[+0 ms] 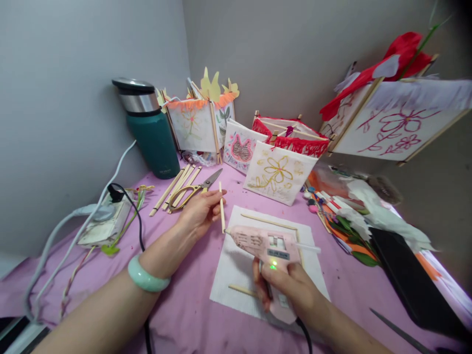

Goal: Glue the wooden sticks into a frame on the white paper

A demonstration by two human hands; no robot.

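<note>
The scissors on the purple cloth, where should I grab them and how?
Probably hold the scissors by their gold handle loops, coming from the near side, left of the left hand. The loops face nearer and the blades point away. Wooden sticks lie close by the loops, so fingers might brush them.

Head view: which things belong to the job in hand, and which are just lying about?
Likely in the job:
glue gun, in the right hand
thin stick, in the left hand
white sheet and the sticks on it

Likely just about:
teal bottle
black flat object
green leaves
</note>
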